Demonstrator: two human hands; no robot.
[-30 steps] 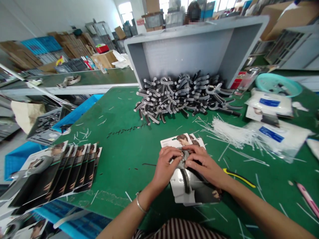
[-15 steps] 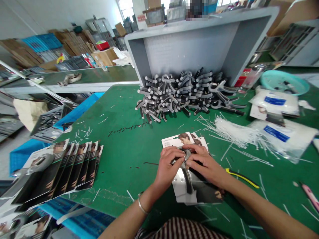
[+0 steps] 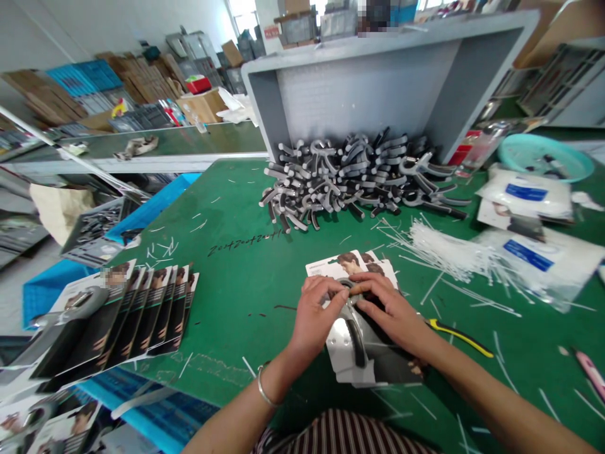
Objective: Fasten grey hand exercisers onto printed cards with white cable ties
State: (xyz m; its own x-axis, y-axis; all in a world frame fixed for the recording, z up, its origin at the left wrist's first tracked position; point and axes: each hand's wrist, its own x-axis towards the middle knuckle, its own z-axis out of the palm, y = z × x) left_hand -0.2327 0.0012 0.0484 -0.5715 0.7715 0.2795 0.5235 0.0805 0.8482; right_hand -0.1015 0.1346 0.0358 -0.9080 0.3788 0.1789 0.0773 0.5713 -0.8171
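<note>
A pair of pliers (image 3: 358, 343) with grey and black curved handles lies on a printed cardboard card (image 3: 392, 362) in front of me. My left hand (image 3: 317, 312) is closed, thumb and forefinger pinching at the upper end of the pliers. From the other side my right hand (image 3: 384, 306) is closed at the same spot, its fingertips almost meeting the left ones. The fingers hide most of the head; whether a thin tie is pinched there too, I cannot make out. More cards (image 3: 373, 258) lie beneath the first.
A heap of similar pliers (image 3: 331, 183) spills from a tipped grey crate (image 3: 359, 94). White cable ties (image 3: 444, 249) lie right, near yellow-handled cutters (image 3: 460, 337), plastic bags (image 3: 548, 255) and a pink knife (image 3: 590, 372). Carded pliers (image 3: 85, 309) stand in a row at left.
The fingers of both hands have shifted slightly at the head of the pliers, the right forefinger now reaching across toward the left fingertips. The whole view has moved a little.
</note>
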